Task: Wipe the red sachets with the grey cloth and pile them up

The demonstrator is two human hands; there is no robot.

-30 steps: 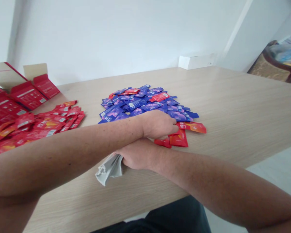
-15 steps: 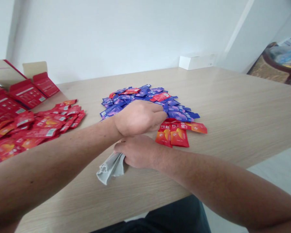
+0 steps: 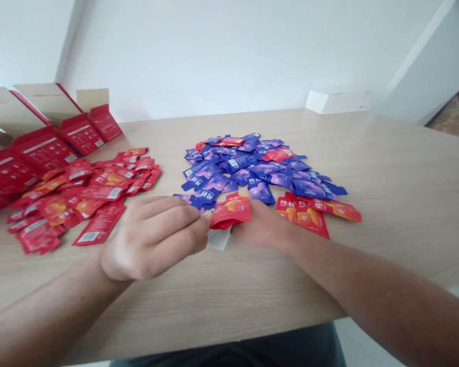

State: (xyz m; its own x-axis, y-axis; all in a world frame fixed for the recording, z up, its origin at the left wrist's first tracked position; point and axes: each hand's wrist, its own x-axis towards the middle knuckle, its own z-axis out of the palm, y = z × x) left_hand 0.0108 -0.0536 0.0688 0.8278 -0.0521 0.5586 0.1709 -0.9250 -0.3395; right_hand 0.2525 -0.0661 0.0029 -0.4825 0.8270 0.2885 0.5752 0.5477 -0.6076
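Uncrossed since the earlier view, the left hand (image 3: 153, 237) and right hand (image 3: 262, 228) meet at a red sachet (image 3: 230, 211), gripped by the right hand. Whether the curled left hand grips it too is unclear. A grey cloth (image 3: 219, 238) shows beneath, with blue sachets (image 3: 252, 165) just ahead of both hands.

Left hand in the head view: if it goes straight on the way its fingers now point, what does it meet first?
The left hand would likely meet the red sachet first: its fingertips are at the sachet's left edge, though whether they already touch is unclear from this view.
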